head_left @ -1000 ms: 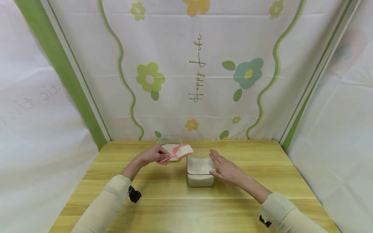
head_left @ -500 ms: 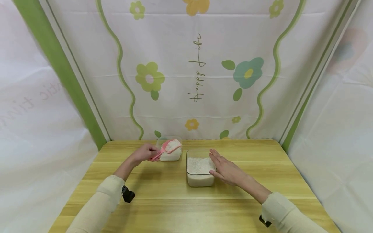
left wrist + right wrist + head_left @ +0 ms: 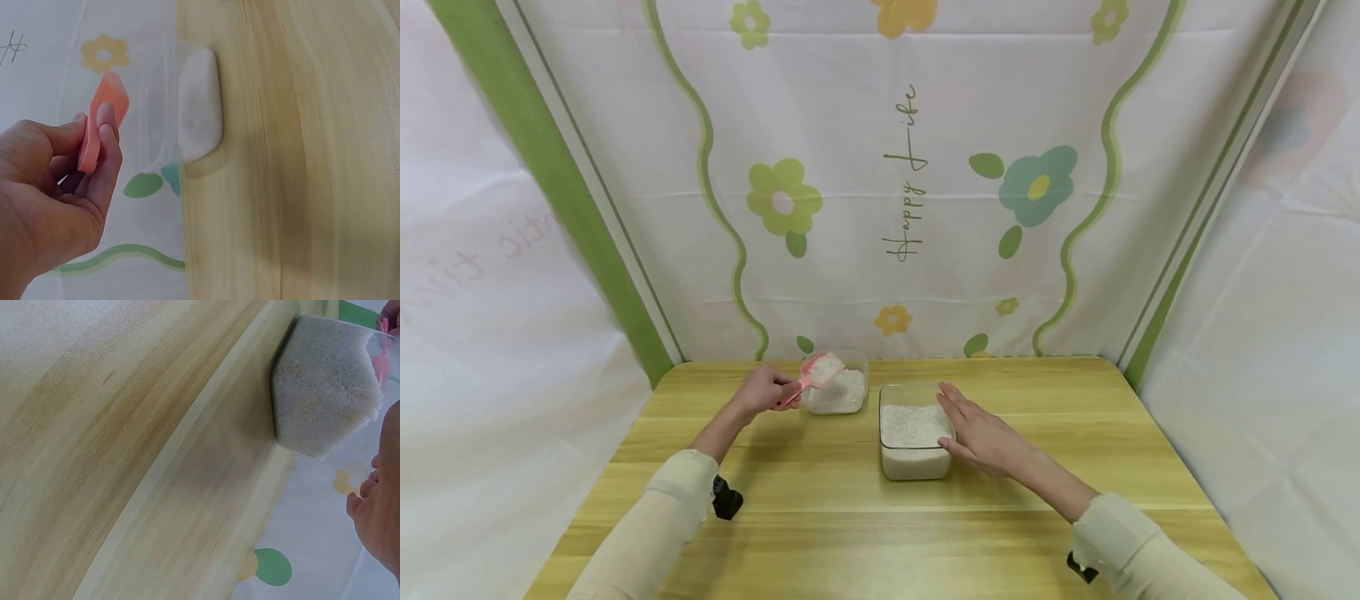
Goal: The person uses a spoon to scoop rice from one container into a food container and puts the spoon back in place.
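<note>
My left hand (image 3: pixel 763 392) grips the handle of a pink scoop (image 3: pixel 808 372), thumb and fingers around it in the left wrist view. White grains (image 3: pixel 827 367) heap in the scoop, which is raised over the rear left part of a small clear plastic container (image 3: pixel 837 410) holding more white grains. To its right stands a larger clear square container (image 3: pixel 917 448), partly filled with rice (image 3: pixel 325 381), as the right wrist view shows. My right hand (image 3: pixel 987 433) rests against that container's right side with fingers extended. The left wrist view shows the scoop (image 3: pixel 107 100) mostly edge-on.
Both containers stand on a wood-grain table (image 3: pixel 910 542), the small one near its back edge. Behind the table hangs a white curtain (image 3: pixel 850 275) with printed flowers. More curtain closes in the left and right sides.
My left hand has carried the loaded scoop leftward and slightly back, from beside the larger container to above the small one. My right hand has stayed in place.
</note>
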The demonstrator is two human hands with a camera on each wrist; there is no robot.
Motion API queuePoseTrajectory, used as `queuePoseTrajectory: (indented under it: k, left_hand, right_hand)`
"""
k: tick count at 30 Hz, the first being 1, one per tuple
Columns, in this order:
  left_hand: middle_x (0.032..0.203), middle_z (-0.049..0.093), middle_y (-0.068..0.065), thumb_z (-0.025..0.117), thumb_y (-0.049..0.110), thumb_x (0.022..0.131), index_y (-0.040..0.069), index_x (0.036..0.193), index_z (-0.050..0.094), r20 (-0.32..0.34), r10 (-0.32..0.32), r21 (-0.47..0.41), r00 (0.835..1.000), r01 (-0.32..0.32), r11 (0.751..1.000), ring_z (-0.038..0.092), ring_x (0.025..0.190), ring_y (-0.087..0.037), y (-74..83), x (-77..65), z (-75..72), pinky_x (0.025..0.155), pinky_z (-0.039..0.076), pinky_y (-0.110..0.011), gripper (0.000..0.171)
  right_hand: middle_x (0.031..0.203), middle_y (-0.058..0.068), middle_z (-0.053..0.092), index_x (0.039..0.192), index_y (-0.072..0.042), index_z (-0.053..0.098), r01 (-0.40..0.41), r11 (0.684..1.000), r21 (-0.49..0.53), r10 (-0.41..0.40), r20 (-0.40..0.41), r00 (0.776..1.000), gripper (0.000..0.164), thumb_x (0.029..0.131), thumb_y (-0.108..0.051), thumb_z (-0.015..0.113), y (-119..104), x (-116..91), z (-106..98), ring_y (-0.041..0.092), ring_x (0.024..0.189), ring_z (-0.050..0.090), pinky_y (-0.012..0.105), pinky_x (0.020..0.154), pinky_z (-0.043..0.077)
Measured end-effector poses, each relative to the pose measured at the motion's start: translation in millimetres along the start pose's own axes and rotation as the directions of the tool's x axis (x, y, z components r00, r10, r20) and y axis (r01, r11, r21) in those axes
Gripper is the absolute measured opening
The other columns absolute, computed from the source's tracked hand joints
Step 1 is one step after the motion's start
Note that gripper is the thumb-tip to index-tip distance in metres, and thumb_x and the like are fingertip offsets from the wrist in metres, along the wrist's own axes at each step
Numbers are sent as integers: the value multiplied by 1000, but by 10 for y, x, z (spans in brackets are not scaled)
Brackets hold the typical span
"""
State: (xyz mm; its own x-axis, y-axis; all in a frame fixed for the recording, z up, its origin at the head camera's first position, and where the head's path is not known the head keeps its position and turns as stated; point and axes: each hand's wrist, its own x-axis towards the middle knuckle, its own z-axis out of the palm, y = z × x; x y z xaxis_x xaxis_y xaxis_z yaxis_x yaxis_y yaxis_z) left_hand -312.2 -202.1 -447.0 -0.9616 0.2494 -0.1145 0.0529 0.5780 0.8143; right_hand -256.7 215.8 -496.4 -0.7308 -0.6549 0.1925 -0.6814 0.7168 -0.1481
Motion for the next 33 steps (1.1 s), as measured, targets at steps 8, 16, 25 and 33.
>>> queuePoseTrajectory:
  k: [8,16,25,33]
  left_hand:
    - [59,67,-4,58,12,101,-6,81,74,-47,-8,43,999,10,999,70,66,-14,-24,40,9,71,57,-35,31]
    - [73,75,-13,60,13,99,-2,84,78,-77,-12,97,997,20,995,67,60,-12,-14,70,31,69,56,-37,28]
    - [74,75,-16,61,13,98,-5,84,77,-78,18,195,997,-3,981,69,61,-11,19,115,50,63,55,-27,28]
    - [70,75,-12,63,14,97,-1,84,80,-82,51,269,995,-27,963,66,56,-8,40,159,67,57,49,-23,26]
  right_hand:
    - [165,20,17,156,3,23,-5,1000,-7,5,5,1000,76,105,-49,43,6,3,-3,32,152,23,46,115,36]
    - [165,20,17,156,3,23,-4,1000,-15,5,15,1000,76,105,-50,42,5,1,-3,32,153,22,47,116,35]
    - [164,22,21,155,5,26,10,999,-30,-10,-4,1000,75,104,-48,44,-5,8,-9,33,152,23,48,117,33]
    - [164,22,21,154,5,27,25,999,-44,-25,2,1000,75,104,-48,45,8,18,-12,34,152,23,47,118,32]
